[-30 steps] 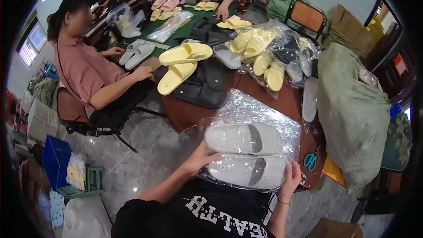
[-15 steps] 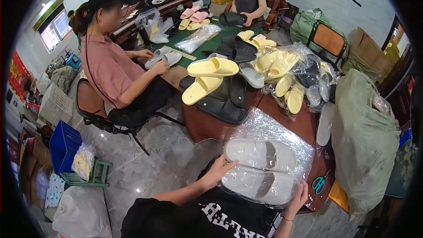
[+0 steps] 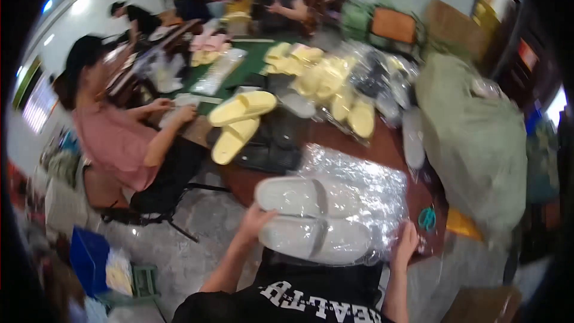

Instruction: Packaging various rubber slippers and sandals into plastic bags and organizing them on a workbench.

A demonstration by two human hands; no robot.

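A pair of light grey slippers [image 3: 290,236] lies side by side in a clear plastic bag [image 3: 378,255], held in front of my body at the table's near edge. My left hand [image 3: 257,222] grips the slippers at their heel ends, through or inside the bag; the blur hides which. Closed fingers of my right hand [image 3: 406,240] pinch the bag's side beyond the toe ends. Beneath and behind the slippers, a stack of shiny clear plastic bags [image 3: 359,170] lies flat on the table.
Yellow slippers [image 3: 242,107] sit on black slippers [image 3: 272,149] at left on the brown table [image 3: 421,194]. Bagged slippers pile up behind. Teal scissors [image 3: 427,219] lie at right, beside a large green sack [image 3: 472,143]. A person in pink [image 3: 119,137] sits at left handling slippers.
My view has turned right, so the scene shifts left. My right hand has moved away from the slippers' toe ends, farther from my left hand. The seated person across has let go of a black item.
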